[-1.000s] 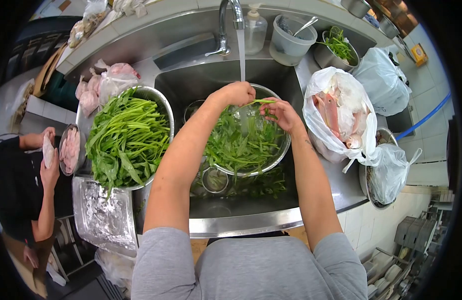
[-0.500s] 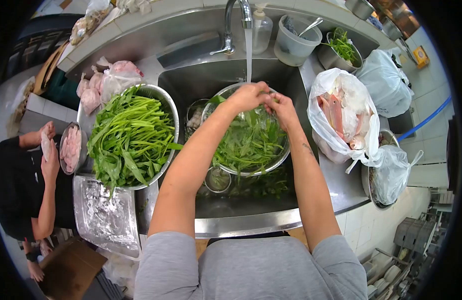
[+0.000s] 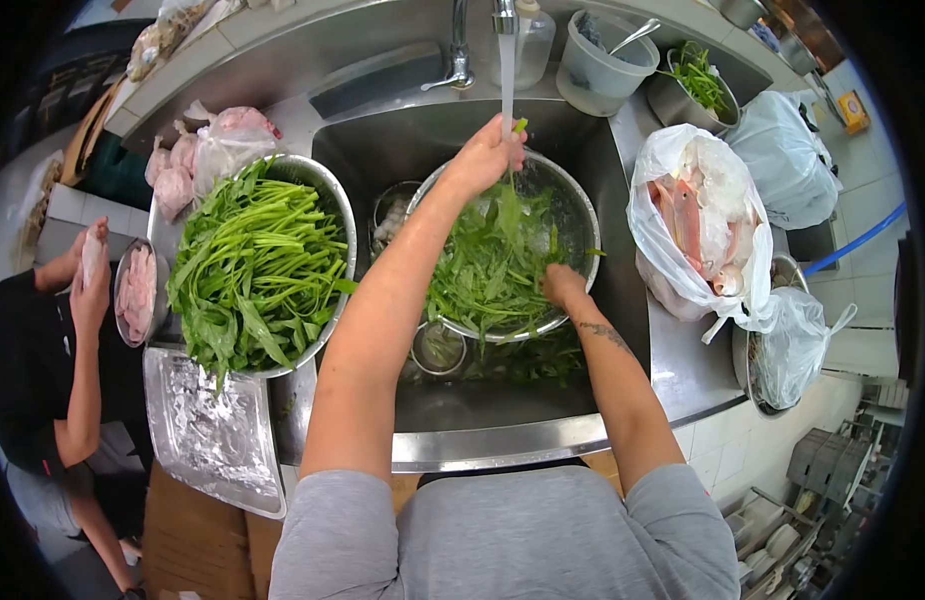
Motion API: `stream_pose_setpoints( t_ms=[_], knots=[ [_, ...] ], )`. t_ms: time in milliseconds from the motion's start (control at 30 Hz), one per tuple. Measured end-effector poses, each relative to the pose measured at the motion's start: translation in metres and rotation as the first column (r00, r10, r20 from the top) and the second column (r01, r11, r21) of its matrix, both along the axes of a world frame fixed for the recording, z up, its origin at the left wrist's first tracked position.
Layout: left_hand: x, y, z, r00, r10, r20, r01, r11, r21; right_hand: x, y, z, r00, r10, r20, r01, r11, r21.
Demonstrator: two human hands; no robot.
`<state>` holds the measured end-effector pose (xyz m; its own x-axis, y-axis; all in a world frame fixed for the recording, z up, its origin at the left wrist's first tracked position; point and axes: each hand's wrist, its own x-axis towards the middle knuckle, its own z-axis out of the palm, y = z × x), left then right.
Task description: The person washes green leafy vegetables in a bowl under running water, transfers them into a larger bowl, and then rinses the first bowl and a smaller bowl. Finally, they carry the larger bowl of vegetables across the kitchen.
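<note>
Under the running tap [image 3: 505, 20], my left hand [image 3: 491, 152] is closed round leafy green stems, whose leaves hang down into the metal bowl [image 3: 589, 200] in the sink. My right hand [image 3: 565, 286] is at the bowl's right side, low among the greens [image 3: 493, 270]; its fingers are partly hidden, so its grip is unclear. Water fills the bowl around the leaves. A small round metal container [image 3: 439, 348] lies in the sink below the bowl. Left of the sink, a larger bowl [image 3: 351, 225] holds a heap of long-stemmed greens [image 3: 258, 265].
A bag of fish [image 3: 701, 225] sits right of the sink, near other plastic bags [image 3: 783, 160]. A plastic tub [image 3: 605, 70] and a pot [image 3: 695, 100] stand behind. At left, a co-worker [image 3: 68, 360] handles pale meat beside a metal tray [image 3: 213, 430].
My hands have moved apart: the left up under the water stream, the right down to the bowl's right side. The view has shifted slightly.
</note>
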<state>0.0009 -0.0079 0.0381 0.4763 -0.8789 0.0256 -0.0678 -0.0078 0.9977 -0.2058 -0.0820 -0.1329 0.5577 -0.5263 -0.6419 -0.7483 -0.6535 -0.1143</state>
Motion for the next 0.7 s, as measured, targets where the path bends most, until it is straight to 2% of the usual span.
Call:
stream_pose_setpoints(
  t_ms=[100, 200, 300, 333, 400, 433, 500, 567, 633, 667, 700],
  knots=[
    [0.006, 0.000, -0.003, 0.994, -0.035, -0.105, 0.036, 0.999, 0.005, 0.010, -0.009, 0.041, 0.988, 0.076, 0.134, -0.064, 0.993, -0.097],
    [0.007, 0.006, 0.000, 1.000, -0.026, 0.000, 0.026, 0.999, 0.029, 0.017, -0.011, 0.100, 0.939, 0.219, 0.265, -0.159, 0.960, -0.231],
    [0.014, 0.012, -0.001, 0.998, 0.056, 0.008, -0.056, 0.997, -0.058, 0.011, -0.014, 0.139, 0.665, 0.518, 0.538, -0.206, 0.819, -0.535],
    [0.015, 0.015, -0.001, 0.979, 0.059, 0.198, -0.067, 0.997, 0.037, 0.011, -0.019, 0.148, 0.582, 0.503, 0.639, -0.198, 0.850, -0.488],
    [0.014, 0.023, -0.002, 0.840, 0.006, 0.543, -0.145, 0.966, 0.212, 0.014, -0.032, 0.165, 0.393, 0.437, 0.809, -0.207, 0.899, -0.385],
    [0.009, 0.029, 0.006, 0.881, 0.075, 0.468, -0.186, 0.963, 0.196, 0.015, -0.031, 0.180, 0.448, 0.288, 0.846, -0.162, 0.957, -0.240],
    [0.008, 0.044, 0.027, 0.878, 0.106, 0.467, -0.247, 0.935, 0.253, 0.013, -0.026, 0.213, 0.533, -0.031, 0.845, -0.043, 0.997, 0.064],
    [0.008, 0.053, 0.030, 0.857, 0.143, 0.494, -0.312, 0.909, 0.277, 0.013, -0.020, 0.243, 0.491, -0.070, 0.868, 0.017, 0.997, 0.070],
    [0.007, 0.055, 0.006, 0.927, 0.151, 0.343, -0.213, 0.965, 0.151, 0.014, -0.026, 0.247, 0.440, -0.095, 0.893, 0.076, 0.995, 0.069],
    [0.007, 0.055, -0.007, 0.954, 0.144, 0.264, -0.170, 0.982, 0.079, 0.019, -0.032, 0.245, 0.417, -0.211, 0.884, 0.056, 0.977, 0.206],
    [0.001, 0.055, -0.006, 0.960, 0.110, 0.258, -0.149, 0.979, 0.138, 0.025, -0.038, 0.241, 0.398, -0.325, 0.858, 0.034, 0.940, 0.341]
  ],
)
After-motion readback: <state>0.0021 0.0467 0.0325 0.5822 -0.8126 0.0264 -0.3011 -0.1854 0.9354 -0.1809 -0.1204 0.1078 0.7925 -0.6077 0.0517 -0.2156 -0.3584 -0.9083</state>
